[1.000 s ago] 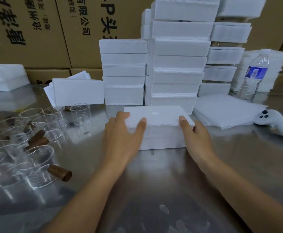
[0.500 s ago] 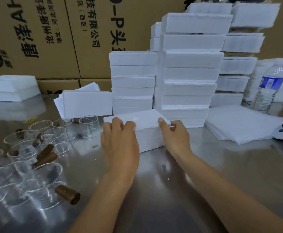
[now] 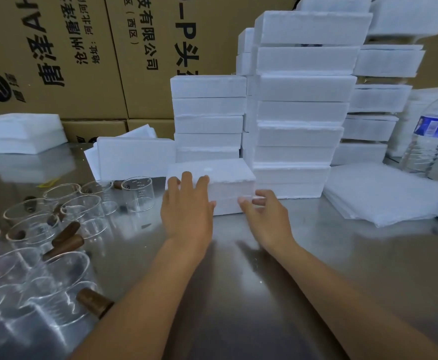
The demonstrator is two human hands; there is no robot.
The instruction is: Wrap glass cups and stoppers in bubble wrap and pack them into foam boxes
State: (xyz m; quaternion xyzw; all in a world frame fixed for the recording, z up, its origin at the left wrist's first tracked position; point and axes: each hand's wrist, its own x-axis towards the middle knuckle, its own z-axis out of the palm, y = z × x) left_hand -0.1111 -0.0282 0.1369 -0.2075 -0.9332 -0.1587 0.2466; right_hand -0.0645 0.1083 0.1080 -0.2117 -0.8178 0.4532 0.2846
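Foam box (image 3: 228, 175) beneath left hand (image 3: 186, 216)

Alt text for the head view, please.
A person's left hand lies flat on a white foam box on a steel table, right hand at its near corner. Stacked foam boxes stand behind; glass cups and brown stoppers sit to the left.

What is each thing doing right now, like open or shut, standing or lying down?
Foam box: lid on, lying flat.
Left hand: open, fingers on the box top.
Right hand: open, at the box's near corner.
Glass cups: upright, empty, unwrapped.
Foam box stacks: closed, piled up.
Water bottle: upright.
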